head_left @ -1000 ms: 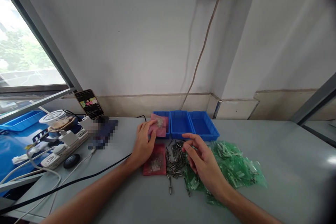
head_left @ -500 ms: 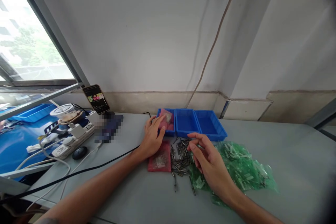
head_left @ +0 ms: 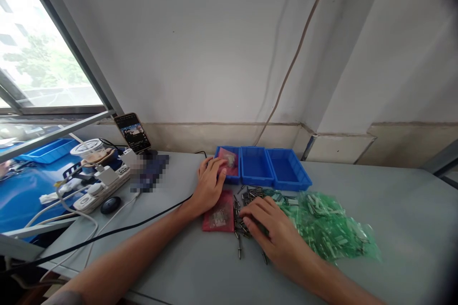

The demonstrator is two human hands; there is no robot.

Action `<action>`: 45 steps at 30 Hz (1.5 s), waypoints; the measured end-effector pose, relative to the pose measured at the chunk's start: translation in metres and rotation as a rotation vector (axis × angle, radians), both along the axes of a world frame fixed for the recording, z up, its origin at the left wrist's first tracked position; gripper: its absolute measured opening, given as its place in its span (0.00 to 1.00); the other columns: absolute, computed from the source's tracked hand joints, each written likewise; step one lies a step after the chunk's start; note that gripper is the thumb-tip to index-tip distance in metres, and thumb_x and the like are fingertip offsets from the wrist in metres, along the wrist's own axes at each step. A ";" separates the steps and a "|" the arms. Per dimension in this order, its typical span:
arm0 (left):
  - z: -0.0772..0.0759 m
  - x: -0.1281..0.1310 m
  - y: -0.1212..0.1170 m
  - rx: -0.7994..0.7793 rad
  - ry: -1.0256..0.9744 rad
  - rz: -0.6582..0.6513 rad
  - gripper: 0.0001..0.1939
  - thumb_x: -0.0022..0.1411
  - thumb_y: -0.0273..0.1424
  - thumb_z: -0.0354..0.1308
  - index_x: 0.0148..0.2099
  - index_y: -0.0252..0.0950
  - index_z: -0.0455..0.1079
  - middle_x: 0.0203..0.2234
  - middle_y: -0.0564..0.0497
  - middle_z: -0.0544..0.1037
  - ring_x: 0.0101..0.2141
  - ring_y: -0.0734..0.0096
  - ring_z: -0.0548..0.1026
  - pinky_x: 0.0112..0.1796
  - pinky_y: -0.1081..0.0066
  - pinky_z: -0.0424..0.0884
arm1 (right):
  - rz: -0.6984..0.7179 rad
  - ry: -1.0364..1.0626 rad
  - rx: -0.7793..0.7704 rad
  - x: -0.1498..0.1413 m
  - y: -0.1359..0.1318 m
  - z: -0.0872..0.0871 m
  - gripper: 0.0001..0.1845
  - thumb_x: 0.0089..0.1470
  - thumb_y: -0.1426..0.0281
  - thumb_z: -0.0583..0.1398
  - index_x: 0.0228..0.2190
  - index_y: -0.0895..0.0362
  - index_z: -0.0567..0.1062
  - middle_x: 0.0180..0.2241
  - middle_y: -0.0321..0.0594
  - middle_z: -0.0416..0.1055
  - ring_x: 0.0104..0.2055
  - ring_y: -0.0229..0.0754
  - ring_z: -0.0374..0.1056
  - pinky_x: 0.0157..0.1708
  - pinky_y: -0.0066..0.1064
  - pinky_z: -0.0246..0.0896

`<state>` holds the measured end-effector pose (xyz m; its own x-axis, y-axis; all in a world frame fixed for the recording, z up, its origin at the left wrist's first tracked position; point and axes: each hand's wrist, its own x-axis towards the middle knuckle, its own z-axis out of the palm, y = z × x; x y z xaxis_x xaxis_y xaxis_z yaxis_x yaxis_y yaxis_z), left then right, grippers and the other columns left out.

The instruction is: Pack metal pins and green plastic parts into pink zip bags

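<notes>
My left hand (head_left: 209, 184) rests at the near left side of the left blue bin (head_left: 234, 180). Its fingers lie stretched over the rim, beside a pink plastic bag (head_left: 231, 158) inside. Just below that hand, a second pink bag (head_left: 219, 214) with small pieces in it lies flat on the table. Over a pile of metal rivets (head_left: 255, 192) is my right hand (head_left: 274, 231), palm down. Its fingers are bent and the thumb stands apart from them; no held thing shows, and part of the pile is hidden beneath it. Green plastic bags (head_left: 332, 228) of small pale parts lie right of this hand.
Two more blue bins (head_left: 255, 166) stand right of the left one, against the wall. At left are a phone (head_left: 133, 132) on a stand, a power strip (head_left: 86, 201), a black mouse (head_left: 110, 205) and a black cable (head_left: 143, 223) crossing the table.
My right hand has moved left and down onto the rivet pile, turning palm down with its fingers lowered. The left hand has stayed at the left bin.
</notes>
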<state>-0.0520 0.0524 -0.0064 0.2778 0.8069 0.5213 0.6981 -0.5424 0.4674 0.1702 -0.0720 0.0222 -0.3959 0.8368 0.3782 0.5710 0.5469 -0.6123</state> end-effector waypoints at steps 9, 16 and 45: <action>0.001 0.002 -0.003 0.019 0.052 0.022 0.19 0.83 0.39 0.43 0.65 0.43 0.68 0.73 0.46 0.62 0.71 0.52 0.56 0.70 0.44 0.55 | 0.064 -0.234 0.023 -0.002 -0.005 0.002 0.12 0.72 0.72 0.59 0.52 0.49 0.80 0.53 0.45 0.75 0.55 0.54 0.67 0.56 0.52 0.67; 0.000 0.002 -0.006 0.057 0.091 0.018 0.19 0.83 0.39 0.43 0.67 0.42 0.66 0.72 0.45 0.64 0.72 0.53 0.55 0.69 0.46 0.55 | 0.048 -0.284 0.045 -0.003 -0.005 0.001 0.11 0.72 0.72 0.59 0.50 0.49 0.80 0.54 0.44 0.75 0.55 0.54 0.68 0.56 0.53 0.67; 0.003 0.003 -0.008 0.059 0.101 -0.064 0.17 0.80 0.39 0.52 0.66 0.43 0.67 0.66 0.45 0.70 0.69 0.53 0.61 0.69 0.48 0.58 | 0.133 -0.352 0.216 -0.001 -0.002 -0.006 0.16 0.72 0.72 0.59 0.57 0.49 0.80 0.61 0.42 0.78 0.56 0.57 0.70 0.55 0.53 0.70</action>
